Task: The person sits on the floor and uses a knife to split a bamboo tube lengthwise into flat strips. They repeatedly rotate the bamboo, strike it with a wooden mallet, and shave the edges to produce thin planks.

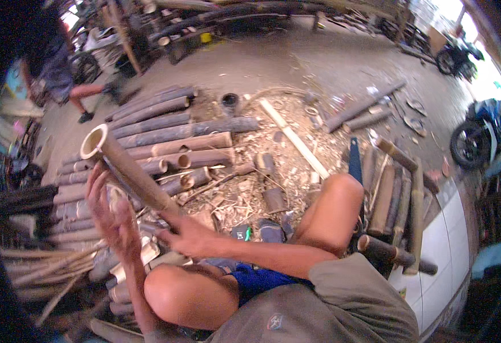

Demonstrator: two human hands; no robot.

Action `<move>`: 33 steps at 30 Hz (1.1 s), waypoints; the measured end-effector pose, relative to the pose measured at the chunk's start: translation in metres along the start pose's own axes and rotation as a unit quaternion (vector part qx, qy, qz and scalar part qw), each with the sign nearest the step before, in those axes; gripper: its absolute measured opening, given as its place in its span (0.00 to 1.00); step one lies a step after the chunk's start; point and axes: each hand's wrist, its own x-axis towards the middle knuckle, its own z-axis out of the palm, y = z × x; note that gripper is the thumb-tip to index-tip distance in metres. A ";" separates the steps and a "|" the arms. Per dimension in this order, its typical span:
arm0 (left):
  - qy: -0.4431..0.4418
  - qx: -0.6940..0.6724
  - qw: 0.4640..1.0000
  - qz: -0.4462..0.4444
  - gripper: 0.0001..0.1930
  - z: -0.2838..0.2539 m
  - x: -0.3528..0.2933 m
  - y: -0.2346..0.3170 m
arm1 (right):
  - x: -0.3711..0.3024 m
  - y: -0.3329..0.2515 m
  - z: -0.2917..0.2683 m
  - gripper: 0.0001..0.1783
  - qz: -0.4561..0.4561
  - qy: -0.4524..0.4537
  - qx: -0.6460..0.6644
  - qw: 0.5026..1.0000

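A brown bamboo tube (139, 174) is raised at a slant in front of me on the left, its pale hollow end pointing up and away. My right hand (189, 233) reaches across my body and is wrapped round the tube's lower end. Just beneath the upper part of the tube is my left hand (112, 214), its fingers stretched out and slightly blurred. Whether its fingertips touch the tube I cannot tell. Behind both hands lie several cut bamboo lengths (193, 143), side by side on the ground.
Wood shavings (239, 200) cover the floor before my knees. A pale split strip (293, 137) and a saw (355, 163) lie to the right, near more bamboo pieces (383, 200). A black cup (229, 102) stands farther off. Another person (62, 74) is at the far left; motorbikes (470, 143) stand right.
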 end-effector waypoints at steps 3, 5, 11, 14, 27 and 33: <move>-0.030 -0.064 0.982 -0.173 0.34 -0.030 -0.043 -0.017 | 0.029 -0.001 0.030 0.36 0.011 -0.085 0.029 0.996; -0.054 -0.072 0.941 -0.327 0.34 -0.029 -0.052 -0.005 | 0.043 0.002 0.040 0.33 0.011 -0.052 0.020 0.998; 0.013 -0.117 0.908 -0.402 0.33 -0.038 -0.109 -0.066 | 0.074 0.023 0.063 0.25 -0.086 -0.098 -0.074 0.989; -0.003 -0.069 0.900 -0.431 0.32 -0.041 -0.111 -0.069 | 0.053 0.031 0.055 0.22 -0.131 -0.039 -0.169 0.976; -0.026 0.040 0.883 -0.467 0.31 -0.039 -0.114 -0.064 | -0.208 0.077 -0.227 0.22 0.194 0.487 -0.171 0.834; 0.003 0.050 0.879 -0.475 0.30 -0.077 -0.113 -0.049 | -0.319 0.230 -0.156 0.59 0.540 0.190 -0.340 0.746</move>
